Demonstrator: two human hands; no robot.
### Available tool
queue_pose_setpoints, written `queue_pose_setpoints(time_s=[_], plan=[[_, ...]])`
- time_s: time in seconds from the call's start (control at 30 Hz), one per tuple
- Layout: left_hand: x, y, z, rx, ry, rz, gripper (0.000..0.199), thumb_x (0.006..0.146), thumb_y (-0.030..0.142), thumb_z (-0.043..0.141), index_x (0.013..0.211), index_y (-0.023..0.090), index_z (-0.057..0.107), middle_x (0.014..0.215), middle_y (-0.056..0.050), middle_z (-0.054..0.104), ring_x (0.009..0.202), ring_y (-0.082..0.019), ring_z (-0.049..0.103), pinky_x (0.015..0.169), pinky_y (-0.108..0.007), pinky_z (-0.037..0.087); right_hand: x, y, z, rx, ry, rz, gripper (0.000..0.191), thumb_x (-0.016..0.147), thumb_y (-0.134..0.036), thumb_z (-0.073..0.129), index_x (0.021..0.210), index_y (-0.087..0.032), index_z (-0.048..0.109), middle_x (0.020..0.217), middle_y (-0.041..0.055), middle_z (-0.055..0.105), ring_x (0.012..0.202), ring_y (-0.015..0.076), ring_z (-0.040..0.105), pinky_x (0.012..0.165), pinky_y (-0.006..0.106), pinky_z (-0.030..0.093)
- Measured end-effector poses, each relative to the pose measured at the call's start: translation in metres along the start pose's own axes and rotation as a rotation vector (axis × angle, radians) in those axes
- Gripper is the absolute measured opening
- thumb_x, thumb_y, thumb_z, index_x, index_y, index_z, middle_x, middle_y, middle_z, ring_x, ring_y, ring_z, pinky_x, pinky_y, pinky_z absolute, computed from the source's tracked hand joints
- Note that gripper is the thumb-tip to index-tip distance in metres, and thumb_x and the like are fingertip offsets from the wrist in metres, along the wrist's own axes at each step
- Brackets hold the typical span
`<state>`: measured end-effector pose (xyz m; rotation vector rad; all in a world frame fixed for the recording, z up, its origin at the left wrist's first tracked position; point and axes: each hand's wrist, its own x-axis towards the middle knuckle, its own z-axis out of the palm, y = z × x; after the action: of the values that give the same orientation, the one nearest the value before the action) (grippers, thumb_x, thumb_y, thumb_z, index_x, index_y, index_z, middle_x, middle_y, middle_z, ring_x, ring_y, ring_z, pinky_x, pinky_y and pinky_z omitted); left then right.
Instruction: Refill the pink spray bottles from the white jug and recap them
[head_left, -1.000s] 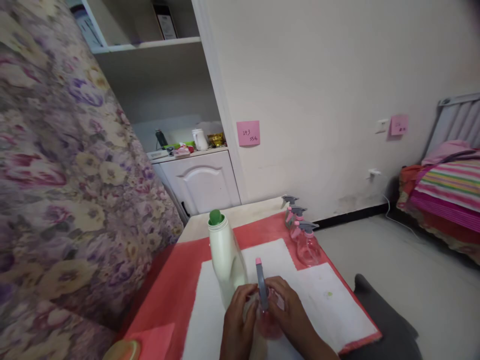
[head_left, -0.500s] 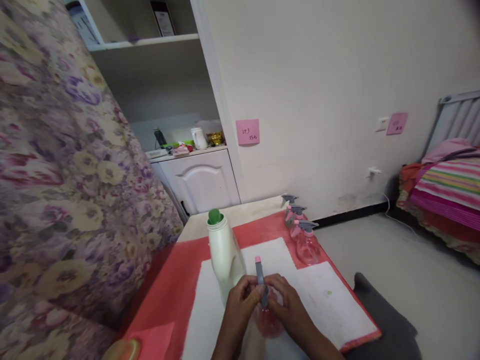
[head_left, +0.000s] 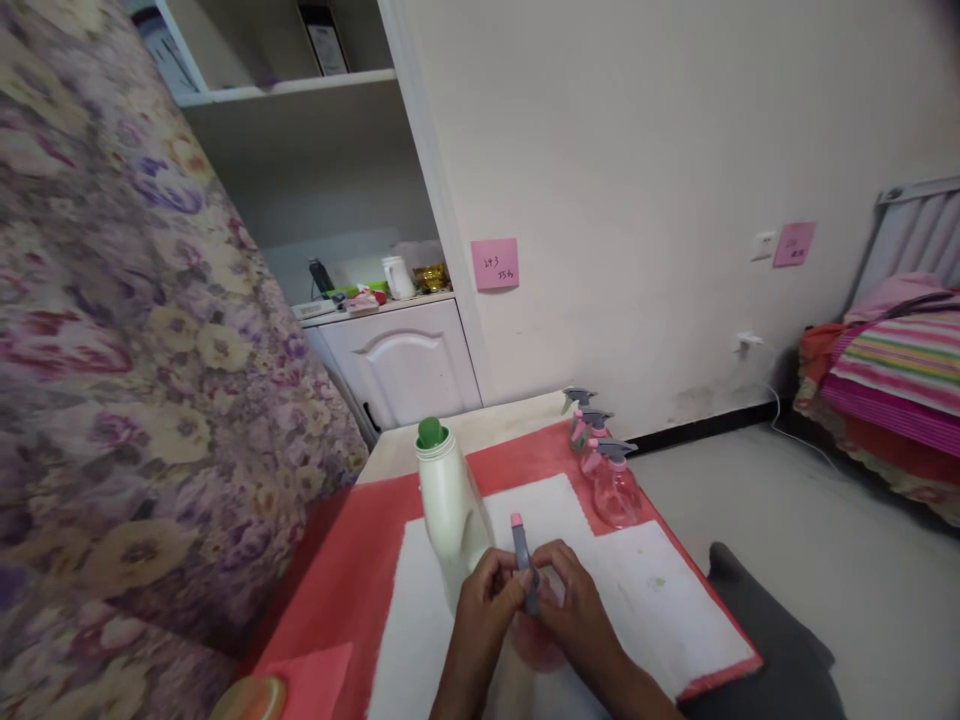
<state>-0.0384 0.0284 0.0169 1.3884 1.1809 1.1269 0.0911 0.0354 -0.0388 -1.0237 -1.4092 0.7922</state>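
Both hands meet at the grey spray head (head_left: 522,552) with a pink nozzle tip, on top of a clear pink bottle (head_left: 537,645). My left hand (head_left: 487,605) pinches the spray head from the left. My right hand (head_left: 574,605) has its fingers closed round the other side, near the neck, which they hide. Just left of the hands stands a pale green jug (head_left: 450,510) with a green piece (head_left: 430,433) in its mouth. Several pink spray bottles (head_left: 616,495) with grey heads form a row at the table's right back edge.
White paper (head_left: 637,590) lies over the red tablecloth (head_left: 337,560). A round lid (head_left: 251,698) is at the bottom left. A floral curtain (head_left: 150,400) hangs on the left, and a cabinet (head_left: 412,360) stands behind the table. A dark grey shape (head_left: 772,640) is at lower right.
The fingers of my right hand have shifted slightly around the spray head's base, and the spray head has moved a little. The jug and the row of bottles are where they were.
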Motion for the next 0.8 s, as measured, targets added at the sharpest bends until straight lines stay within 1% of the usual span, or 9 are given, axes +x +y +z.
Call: queue_pose_setpoints(time_s=[0.1,0.2,0.43,0.53,0.57,0.6,0.67,0.7,0.8], plan=[[0.0,-0.002,0.0,-0.013,-0.002,0.0,0.027,0.076,0.043,0.069,0.075,0.017,0.063,0.065,0.004,0.057,0.065,-0.014,0.052,0.062,-0.023,0.04,0.001,-0.002,-0.006,0.023,-0.079,0.001,0.01,0.083,-0.03,0.059,0.087,-0.021,0.063,0.089,0.003,0.062,0.087,0.0212,0.059,0.078,0.031,0.045],[0.0,-0.002,0.001,-0.025,-0.01,0.0,0.028,0.076,0.044,0.069,0.074,0.017,0.061,0.067,0.003,0.058,0.066,-0.014,0.054,0.063,-0.024,0.041,0.003,-0.004,-0.009,0.021,-0.111,0.008,0.008,0.081,-0.028,0.062,0.082,-0.021,0.064,0.085,0.002,0.062,0.085,0.0208,0.059,0.077,0.031,0.045],[0.001,-0.008,0.006,-0.047,0.051,-0.026,0.033,0.072,0.049,0.071,0.072,0.018,0.06,0.065,0.003,0.06,0.064,-0.015,0.055,0.061,-0.023,0.041,0.005,-0.003,-0.008,0.038,-0.083,0.021,0.008,0.08,-0.029,0.061,0.079,-0.021,0.061,0.08,0.0011,0.061,0.08,0.0207,0.059,0.073,0.031,0.047],[0.002,-0.013,0.005,-0.008,0.07,0.002,0.034,0.073,0.051,0.07,0.075,0.018,0.062,0.063,0.004,0.059,0.062,-0.014,0.054,0.058,-0.023,0.04,0.001,-0.003,-0.006,0.022,-0.065,0.028,0.007,0.078,-0.025,0.062,0.084,-0.021,0.064,0.084,0.0024,0.063,0.084,0.0219,0.061,0.077,0.033,0.049],[0.002,-0.015,0.003,0.013,0.065,0.016,0.034,0.073,0.051,0.07,0.078,0.018,0.064,0.065,0.003,0.059,0.064,-0.015,0.055,0.059,-0.023,0.041,-0.002,-0.001,-0.005,0.018,-0.058,0.032,0.015,0.074,-0.021,0.065,0.09,-0.021,0.065,0.089,0.0031,0.064,0.088,0.0228,0.061,0.081,0.035,0.05],[0.001,-0.015,0.002,0.031,0.056,0.03,0.034,0.075,0.051,0.069,0.082,0.018,0.065,0.068,0.002,0.062,0.067,-0.017,0.058,0.063,-0.025,0.044,-0.005,0.001,-0.004,0.017,-0.051,0.038,0.029,0.069,-0.017,0.068,0.097,-0.022,0.065,0.096,0.0039,0.065,0.094,0.024,0.061,0.086,0.036,0.05],[-0.001,-0.017,-0.002,0.056,0.041,0.056,0.035,0.079,0.051,0.064,0.092,0.019,0.067,0.083,-0.002,0.069,0.082,-0.021,0.063,0.075,-0.029,0.049,-0.012,0.01,-0.003,0.022,-0.028,0.056,0.057,0.058,-0.007,0.069,0.112,-0.024,0.062,0.11,0.0051,0.064,0.106,0.026,0.06,0.094,0.039,0.049],[-0.003,-0.018,-0.004,0.067,0.038,0.066,0.035,0.082,0.051,0.06,0.097,0.019,0.067,0.092,-0.004,0.071,0.091,-0.024,0.064,0.083,-0.032,0.049,-0.016,0.016,-0.003,0.022,-0.019,0.065,0.065,0.055,-0.005,0.068,0.116,-0.025,0.06,0.115,0.0056,0.062,0.11,0.0267,0.059,0.098,0.04,0.048],[-0.008,-0.027,-0.01,0.101,0.027,0.085,0.036,0.086,0.049,0.055,0.104,0.021,0.067,0.111,-0.007,0.069,0.111,-0.027,0.06,0.098,-0.037,0.045,-0.028,0.036,-0.002,0.006,-0.013,0.077,0.074,0.052,-0.003,0.068,0.122,-0.025,0.056,0.12,0.0068,0.061,0.115,0.0285,0.058,0.103,0.044,0.046]])
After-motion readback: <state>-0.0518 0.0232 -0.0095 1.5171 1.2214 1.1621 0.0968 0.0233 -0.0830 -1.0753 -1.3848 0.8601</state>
